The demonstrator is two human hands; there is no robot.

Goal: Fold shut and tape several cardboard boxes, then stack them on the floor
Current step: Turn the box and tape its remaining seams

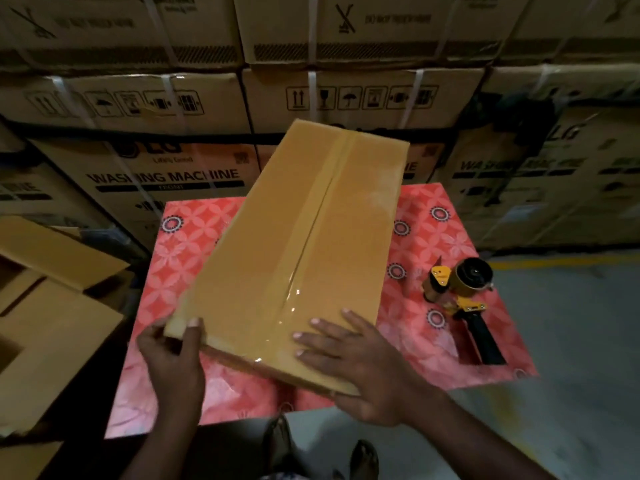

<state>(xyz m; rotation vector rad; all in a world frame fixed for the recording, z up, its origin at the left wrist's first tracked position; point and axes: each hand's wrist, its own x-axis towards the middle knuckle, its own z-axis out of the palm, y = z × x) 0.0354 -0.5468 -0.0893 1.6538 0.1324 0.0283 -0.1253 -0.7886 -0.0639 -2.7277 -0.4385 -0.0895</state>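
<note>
A long brown cardboard box (pixel 311 237) lies on the red patterned table (pixel 450 237), its flaps closed and a shiny strip of clear tape running down the middle seam. My left hand (pixel 173 355) grips the box's near left corner, thumb on top. My right hand (pixel 360 362) lies flat with spread fingers on the near end of the top, just right of the tape, its palm over the near edge. A yellow and black tape dispenser (pixel 464 299) rests on the table to the right of the box.
Open cardboard boxes (pixel 52 306) with raised flaps stand at the left. Large strapped washing-machine cartons (pixel 173 174) are stacked like a wall behind the table. Grey floor with a yellow line (pixel 571 323) lies to the right. My feet (pixel 363 459) show below the table edge.
</note>
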